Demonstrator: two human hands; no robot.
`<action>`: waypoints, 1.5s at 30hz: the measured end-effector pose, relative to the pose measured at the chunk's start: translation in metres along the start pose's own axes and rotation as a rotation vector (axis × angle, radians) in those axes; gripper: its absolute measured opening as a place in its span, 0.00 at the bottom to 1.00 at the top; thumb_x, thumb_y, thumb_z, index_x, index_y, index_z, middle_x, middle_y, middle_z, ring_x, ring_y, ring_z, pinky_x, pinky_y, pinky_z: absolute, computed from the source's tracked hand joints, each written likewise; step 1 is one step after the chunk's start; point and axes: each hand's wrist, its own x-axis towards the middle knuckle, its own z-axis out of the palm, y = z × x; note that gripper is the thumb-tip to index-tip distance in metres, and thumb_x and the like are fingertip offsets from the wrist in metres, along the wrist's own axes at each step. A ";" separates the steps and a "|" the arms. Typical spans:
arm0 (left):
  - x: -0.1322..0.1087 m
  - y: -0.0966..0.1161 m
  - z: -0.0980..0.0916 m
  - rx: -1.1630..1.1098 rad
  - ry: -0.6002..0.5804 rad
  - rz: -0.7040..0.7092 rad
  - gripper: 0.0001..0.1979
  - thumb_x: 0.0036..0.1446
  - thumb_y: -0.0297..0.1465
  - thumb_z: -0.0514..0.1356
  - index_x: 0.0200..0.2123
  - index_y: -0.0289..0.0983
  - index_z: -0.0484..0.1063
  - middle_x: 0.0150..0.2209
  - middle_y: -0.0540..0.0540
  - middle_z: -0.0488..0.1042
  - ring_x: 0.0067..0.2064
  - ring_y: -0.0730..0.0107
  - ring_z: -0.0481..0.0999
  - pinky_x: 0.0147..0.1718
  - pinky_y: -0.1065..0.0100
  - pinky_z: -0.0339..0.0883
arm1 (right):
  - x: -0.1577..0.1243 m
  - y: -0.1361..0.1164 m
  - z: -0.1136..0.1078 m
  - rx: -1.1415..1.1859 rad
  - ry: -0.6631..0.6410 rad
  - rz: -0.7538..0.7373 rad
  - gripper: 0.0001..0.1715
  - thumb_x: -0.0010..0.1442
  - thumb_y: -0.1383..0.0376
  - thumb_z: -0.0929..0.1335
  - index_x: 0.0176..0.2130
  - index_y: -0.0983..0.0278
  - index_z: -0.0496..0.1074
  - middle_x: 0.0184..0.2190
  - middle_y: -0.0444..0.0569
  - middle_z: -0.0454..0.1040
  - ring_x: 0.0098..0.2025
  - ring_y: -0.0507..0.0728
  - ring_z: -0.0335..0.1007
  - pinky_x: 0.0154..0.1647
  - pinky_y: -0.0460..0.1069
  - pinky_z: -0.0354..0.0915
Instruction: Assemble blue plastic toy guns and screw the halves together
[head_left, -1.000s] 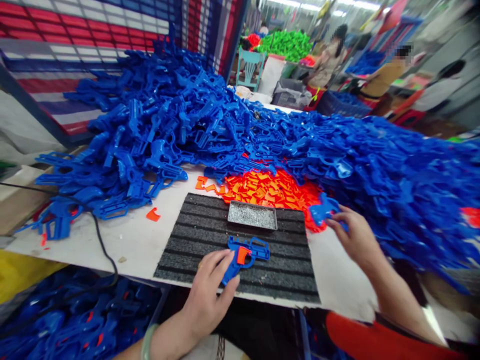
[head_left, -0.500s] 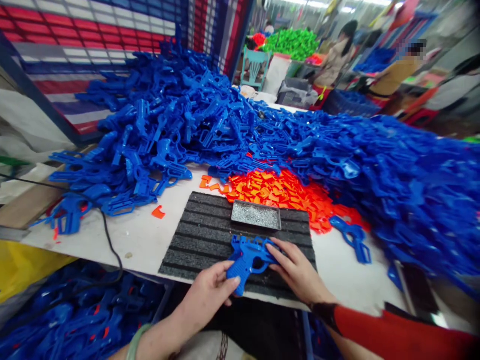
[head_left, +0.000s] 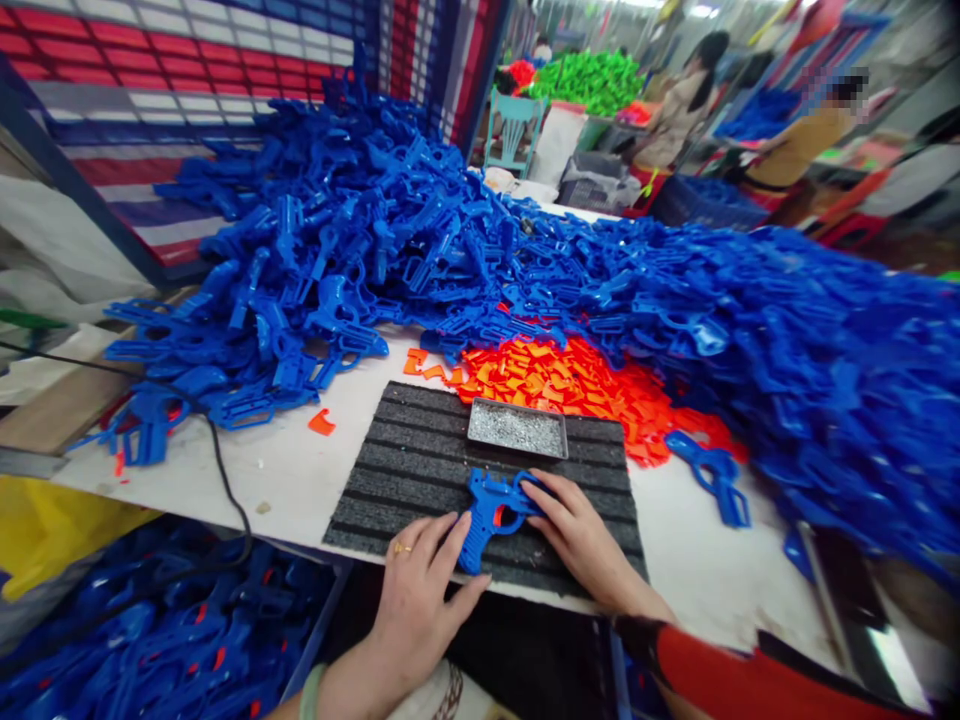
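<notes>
A blue plastic toy gun (head_left: pixel 477 540) lies on a dark grey ribbed mat (head_left: pixel 367 480), its grip toward me. An orange-red trigger piece (head_left: pixel 499 515) shows inside its guard. My right hand (head_left: pixel 581 540) holds the barrel end between thumb and fingers. Beside the grip is my left hand (head_left: pixel 416 595), its fingers spread and thumb apart; the fingertips lie along the grip's edge without being wrapped round it. Just beyond the gun, a shallow tray (head_left: pixel 517 449) of small silvery metal pieces rests on the mat.
Orange pieces (head_left: pixel 570 380) are heaped behind the tray. Large piles of blue toy gun parts (head_left: pixel 360 220) run along the back and right. One blue part (head_left: pixel 712 475) lies at the right, near a phone-like dark object (head_left: pixel 847 590). A black cable (head_left: pixel 217 460) crosses the left side. Several people sit farther back.
My left hand has let go of the grip and spread its fingers. The gun has settled onto the mat, and the orange-red trigger piece now shows. My right hand stays at the barrel.
</notes>
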 end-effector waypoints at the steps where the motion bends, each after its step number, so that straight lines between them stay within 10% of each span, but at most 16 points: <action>1: 0.000 0.001 0.001 0.010 0.012 0.004 0.23 0.61 0.38 0.59 0.58 0.38 0.67 0.52 0.40 0.72 0.52 0.55 0.68 0.52 0.55 0.62 | 0.000 0.000 0.000 0.007 0.000 0.008 0.25 0.66 0.63 0.63 0.61 0.55 0.63 0.58 0.57 0.69 0.57 0.62 0.68 0.54 0.61 0.71; 32: 0.007 0.005 -0.001 0.185 0.000 0.095 0.17 0.64 0.41 0.55 0.53 0.45 0.73 0.49 0.40 0.74 0.48 0.54 0.70 0.49 0.53 0.56 | 0.002 0.013 -0.004 0.044 -0.053 -0.028 0.25 0.64 0.61 0.66 0.60 0.55 0.65 0.54 0.55 0.70 0.53 0.63 0.67 0.53 0.61 0.69; 45: 0.014 -0.001 -0.009 0.073 0.013 0.135 0.19 0.64 0.43 0.54 0.54 0.43 0.72 0.50 0.38 0.70 0.49 0.54 0.69 0.48 0.54 0.60 | 0.019 0.010 -0.023 0.028 0.169 0.135 0.21 0.63 0.60 0.67 0.55 0.58 0.69 0.48 0.54 0.72 0.51 0.61 0.67 0.51 0.58 0.68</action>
